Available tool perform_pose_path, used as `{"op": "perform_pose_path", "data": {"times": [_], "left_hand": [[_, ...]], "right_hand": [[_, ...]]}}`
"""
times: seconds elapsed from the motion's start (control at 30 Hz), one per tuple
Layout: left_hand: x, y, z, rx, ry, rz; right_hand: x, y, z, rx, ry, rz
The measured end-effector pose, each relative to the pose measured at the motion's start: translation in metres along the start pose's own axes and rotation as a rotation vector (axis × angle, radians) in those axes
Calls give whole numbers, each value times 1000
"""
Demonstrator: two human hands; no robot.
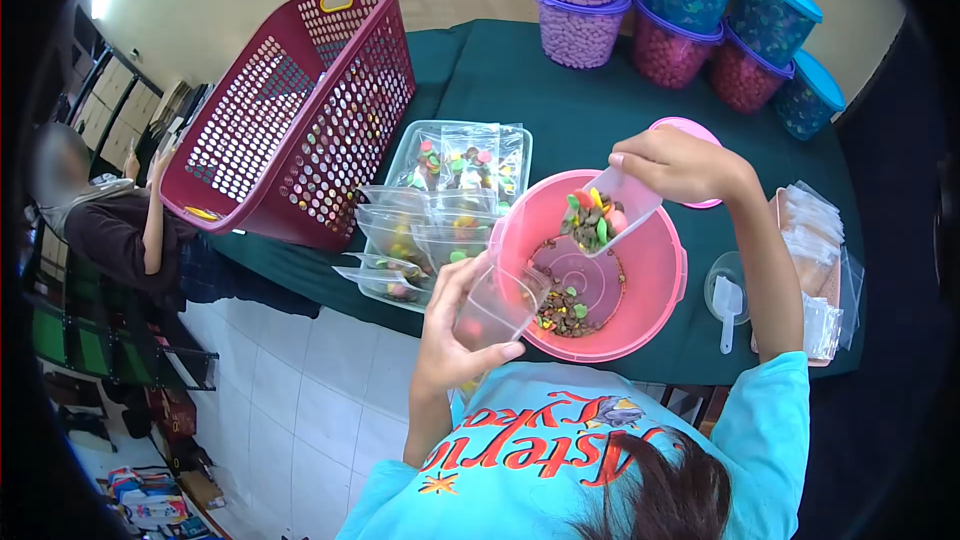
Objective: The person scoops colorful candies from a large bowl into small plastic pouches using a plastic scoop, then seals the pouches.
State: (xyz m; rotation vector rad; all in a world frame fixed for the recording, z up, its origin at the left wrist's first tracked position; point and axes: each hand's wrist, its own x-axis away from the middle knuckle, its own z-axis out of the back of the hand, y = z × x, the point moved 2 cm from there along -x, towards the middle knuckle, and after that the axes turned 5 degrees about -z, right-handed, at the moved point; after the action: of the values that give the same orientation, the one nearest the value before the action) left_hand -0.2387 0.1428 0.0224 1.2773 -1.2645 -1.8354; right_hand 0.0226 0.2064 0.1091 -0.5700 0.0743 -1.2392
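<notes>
My right hand [680, 165] holds a clear plastic scoop [612, 212] filled with coloured and brown candies, tilted over a pink tub [660, 275]. More of the candies [562, 312] lie on the tub's bottom. At the tub's near rim, my left hand [452, 335] grips a small clear plastic bag [500, 302] with its mouth turned towards the scoop. The scoop's lip hangs a little above and to the right of the bag.
A clear tray [515, 140] of filled candy bags sits left of the tub, beside a maroon basket [300, 110]. Lidded candy containers [700, 0] stand at the back of the green table [520, 80]. Empty bags [815, 240] and a small cup [728, 295] lie right. A person [110, 230] sits far left.
</notes>
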Motion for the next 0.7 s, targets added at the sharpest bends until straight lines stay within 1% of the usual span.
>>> {"op": "perform_pose_path", "data": {"times": [0.03,0.1,0.17,0.2,0.27,0.3,0.37,0.4,0.43,0.5,0.57,0.63,0.7], "left_hand": [[-1,0,-3,1,-2,0],[-1,-1,-8,-181,-46,44],[-4,4,-13,-204,-53,27],[-5,6,-15,-230,-62,19],[-8,9,-18,-251,-72,10],[-9,11,-20,-294,-90,-22],[-11,14,-25,-334,-108,-57],[-11,15,-29,-353,-99,-28],[-11,15,-31,-374,-91,0],[-12,14,-35,-373,-88,0],[-13,14,-36,-352,-113,10],[-14,14,-36,-353,-105,-5],[-15,16,-34,-380,-175,-24]], "right_hand": [[3,-2,4,4,67,9],[9,-11,7,-1,94,-5],[14,-19,9,97,154,19],[16,-23,7,97,155,15],[21,-34,-1,259,172,47],[23,-40,-5,261,172,44],[28,-52,-14,368,138,90],[29,-54,-19,470,193,61],[29,-56,-20,473,196,59],[31,-60,-21,503,203,155],[32,-62,-23,502,235,142],[32,-61,-23,595,302,138],[34,-61,-19,544,290,152]]}}
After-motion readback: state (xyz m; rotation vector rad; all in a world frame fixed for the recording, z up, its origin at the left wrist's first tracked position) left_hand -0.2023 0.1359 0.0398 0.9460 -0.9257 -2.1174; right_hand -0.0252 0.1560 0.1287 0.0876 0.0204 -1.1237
